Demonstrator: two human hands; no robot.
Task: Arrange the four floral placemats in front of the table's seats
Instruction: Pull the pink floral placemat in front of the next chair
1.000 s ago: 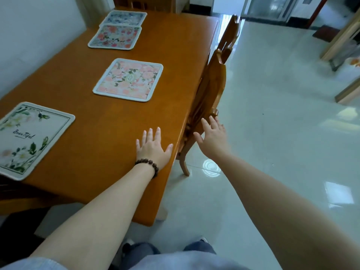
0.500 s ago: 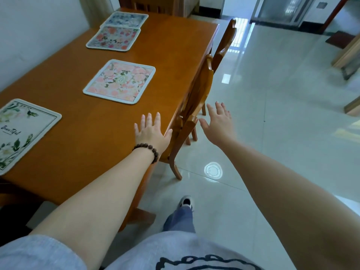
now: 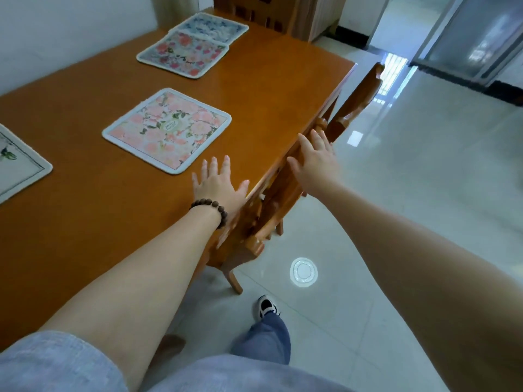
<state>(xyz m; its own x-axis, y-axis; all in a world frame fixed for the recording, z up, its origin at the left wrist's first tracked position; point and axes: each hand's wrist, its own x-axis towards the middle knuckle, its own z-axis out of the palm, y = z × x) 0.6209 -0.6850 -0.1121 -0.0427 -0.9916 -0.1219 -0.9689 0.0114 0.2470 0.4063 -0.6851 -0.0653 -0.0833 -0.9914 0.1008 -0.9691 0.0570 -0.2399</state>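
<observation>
The left hand (image 3: 218, 185), with a beaded bracelet (image 3: 210, 206) at its wrist, lay flat with fingers spread on the wooden table (image 3: 85, 216), near the table's right edge and holding nothing. The right hand (image 3: 314, 162) was open too, fingers spread, over the top rail of the near chair (image 3: 271, 210) tucked against that edge; whether it touched the rail could not be told. A second chair (image 3: 356, 100) stood farther along the same side.

A pink floral placemat (image 3: 167, 130) lay just beyond the left hand. At the far left, a red-flowered placemat (image 3: 184, 53) overlapped a blue-patterned placemat (image 3: 215, 26). A white leaf-print placemat (image 3: 17, 165) sat at the left edge, partly cut off.
</observation>
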